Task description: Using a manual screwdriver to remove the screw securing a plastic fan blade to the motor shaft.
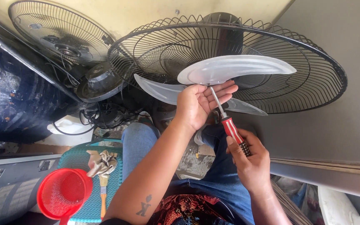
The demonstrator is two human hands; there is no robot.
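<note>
My left hand (198, 104) holds a translucent fan blade (234, 68) from below, fingers spread under its hub. My right hand (248, 160) grips a screwdriver (230, 127) by its red and white handle. The metal shaft points up to the underside of the blade, beside my left palm. Behind the blade stands a black wire fan guard (313, 62), tilted toward me.
A second wire fan guard (59, 33) and a black motor housing (101, 81) with tangled cables lie at the back left. A red plastic basket (63, 191), a cloth (101, 162) and a teal woven stool (78, 160) sit at lower left. A grey wall (338, 125) runs along the right.
</note>
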